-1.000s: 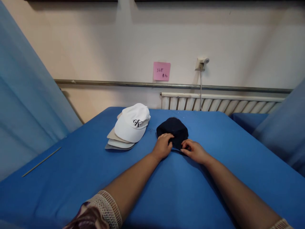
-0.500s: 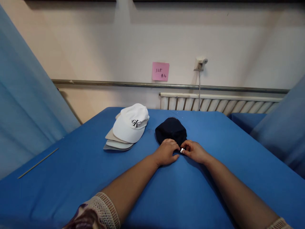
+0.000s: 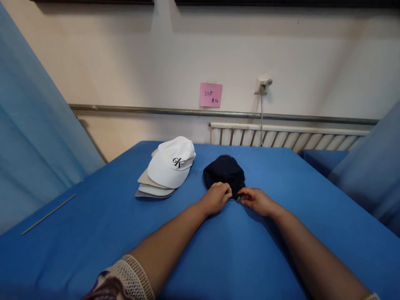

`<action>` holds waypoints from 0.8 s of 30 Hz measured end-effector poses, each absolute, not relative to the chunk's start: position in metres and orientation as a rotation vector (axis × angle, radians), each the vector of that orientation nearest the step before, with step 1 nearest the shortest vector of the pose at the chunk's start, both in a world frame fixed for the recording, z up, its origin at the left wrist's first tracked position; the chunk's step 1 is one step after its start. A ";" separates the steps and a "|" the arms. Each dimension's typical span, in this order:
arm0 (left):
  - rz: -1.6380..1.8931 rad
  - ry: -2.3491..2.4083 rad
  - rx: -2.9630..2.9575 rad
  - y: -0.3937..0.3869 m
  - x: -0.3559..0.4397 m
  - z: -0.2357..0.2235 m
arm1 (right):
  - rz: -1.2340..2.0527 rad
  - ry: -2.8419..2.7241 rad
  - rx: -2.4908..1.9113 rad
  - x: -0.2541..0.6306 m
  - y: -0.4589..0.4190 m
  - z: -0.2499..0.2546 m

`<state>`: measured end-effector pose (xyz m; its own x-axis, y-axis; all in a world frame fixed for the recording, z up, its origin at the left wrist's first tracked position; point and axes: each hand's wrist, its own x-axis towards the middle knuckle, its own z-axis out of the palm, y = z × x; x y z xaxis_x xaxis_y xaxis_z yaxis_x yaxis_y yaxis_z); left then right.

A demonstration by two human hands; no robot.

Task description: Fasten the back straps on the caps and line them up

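Observation:
A dark navy cap (image 3: 224,171) lies on the blue-covered table (image 3: 243,258), its strap side facing me. My left hand (image 3: 216,198) is closed on the cap's near edge, fingers curled against the fabric. At the strap end, my right hand (image 3: 256,201) pinches the cap's strap by a small metal buckle (image 3: 238,199). The cap's brim is hidden from view. To the left sits a stack of caps, topped by a white cap (image 3: 173,162) with black letters; beige and grey brims (image 3: 153,193) show beneath it.
A thin stick (image 3: 48,214) lies at the table's left side. Blue curtains (image 3: 37,125) hang on both sides. Behind the table are a metal rail (image 3: 162,111), a radiator (image 3: 281,135), a wall socket (image 3: 261,86) with a cord, and a pink note (image 3: 211,95).
My left hand's fingers have drawn in, with the thumb now closer to the fingers and slightly away from the buckle. The buckle has turned in my right hand and catches less light.

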<state>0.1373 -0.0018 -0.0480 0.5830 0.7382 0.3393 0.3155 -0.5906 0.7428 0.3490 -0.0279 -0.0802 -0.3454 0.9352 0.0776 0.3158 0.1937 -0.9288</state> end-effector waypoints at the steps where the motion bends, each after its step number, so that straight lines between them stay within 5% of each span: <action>1: 0.895 0.854 2.093 -0.001 0.136 -0.047 | 1.161 -1.790 -1.179 0.350 -0.028 -0.081; 13: 1.311 0.940 1.286 0.023 0.103 -0.016 | 0.738 -2.131 -1.199 0.348 -0.030 -0.069; 24: 1.144 0.942 1.490 0.010 0.119 -0.020 | 1.181 -1.318 -1.037 0.335 -0.027 -0.064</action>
